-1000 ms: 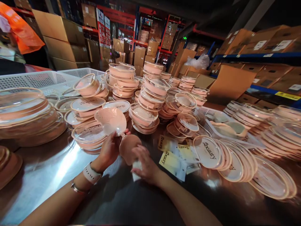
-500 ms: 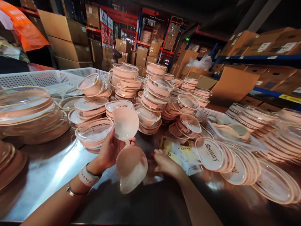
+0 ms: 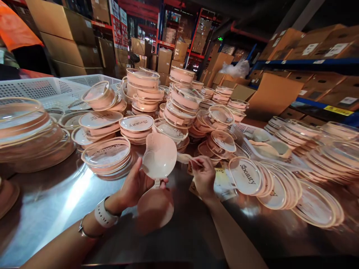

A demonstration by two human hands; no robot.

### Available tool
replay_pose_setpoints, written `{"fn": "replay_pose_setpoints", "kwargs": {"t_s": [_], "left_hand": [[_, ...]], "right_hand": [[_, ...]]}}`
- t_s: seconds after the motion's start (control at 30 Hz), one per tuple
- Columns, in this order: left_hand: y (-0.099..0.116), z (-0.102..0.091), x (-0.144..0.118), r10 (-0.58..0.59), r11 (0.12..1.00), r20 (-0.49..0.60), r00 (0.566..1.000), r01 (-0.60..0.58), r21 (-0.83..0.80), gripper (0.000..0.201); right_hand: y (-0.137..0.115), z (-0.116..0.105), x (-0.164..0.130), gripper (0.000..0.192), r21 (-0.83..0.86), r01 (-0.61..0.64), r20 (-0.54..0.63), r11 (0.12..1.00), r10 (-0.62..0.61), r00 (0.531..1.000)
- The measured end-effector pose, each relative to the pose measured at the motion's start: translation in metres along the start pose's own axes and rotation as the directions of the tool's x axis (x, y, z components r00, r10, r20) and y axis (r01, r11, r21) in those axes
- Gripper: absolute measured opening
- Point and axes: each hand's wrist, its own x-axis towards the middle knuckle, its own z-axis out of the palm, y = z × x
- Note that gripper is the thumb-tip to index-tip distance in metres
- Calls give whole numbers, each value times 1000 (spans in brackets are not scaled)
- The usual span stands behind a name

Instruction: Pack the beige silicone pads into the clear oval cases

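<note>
Your right hand (image 3: 204, 175) has lifted off the leaflets and now pinches a thin peach strip (image 3: 187, 158), drawing it away from the upper cup, while half a second ago it lay flat on the papers. Your left hand (image 3: 134, 185) has tipped the pair of joined silicone cups (image 3: 158, 175) more upright than before.

Held at the narrow bridge, the pair hangs with one cup (image 3: 159, 155) raised, its glossy inner face toward you, and the other cup (image 3: 155, 207) dangling just above the steel surface (image 3: 56, 201); that hold keeps both inner faces off the metal and gives the other hand room at the raised cup's edge. The whole pair sits over the middle of the surface, toward its near edge.

Left grip: fingers curled shut around the bridge and the lower rim of the raised cup, thumb pressed against the front. Right grip: thumb and forefinger pressed together on the strip, the other fingers loosely folded.

Just beyond your right hand lie the printed leaflets (image 3: 223, 181). Stacked round lidded cases (image 3: 106, 158) crowd the far side, fanned lids (image 3: 263, 183) lie toward the right edge, and a white basket (image 3: 33, 87) stands at the far left corner.
</note>
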Motion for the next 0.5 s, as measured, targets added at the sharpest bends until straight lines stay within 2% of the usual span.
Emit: {"fn": "replay_pose_setpoints", "kwargs": {"t_s": [0.07,0.13,0.2,0.27,0.33,0.4,0.5], "left_hand": [[-3,-2,1,-22,1000,-2,1000,22,-9,64],[-7,-2,2,-42,999,-7,999,42,-15,62],[-11,1,3,-70,998,-14,997,70,-8,63],[-15,4,3,-110,994,-28,993,111,15,65],[-19,7,4,-124,990,-105,987,130,55,56],[-21,6,6,-74,989,-241,968,102,104,36],[-20,-3,10,29,988,-395,918,33,149,14]], "right_hand": [[-3,-4,-7,10,78,140,-148,987,-128,981],[-7,-9,-15,24,66,305,-127,950,-295,947],[-12,-13,-21,35,-9,453,51,891,-452,890],[-17,-15,-24,39,-61,572,267,818,-539,799],[-21,-12,-23,34,-58,663,418,747,-585,695],[-23,-6,-19,29,-14,723,486,691,-627,609],[-23,2,-17,28,67,775,518,629,-686,512]]}}
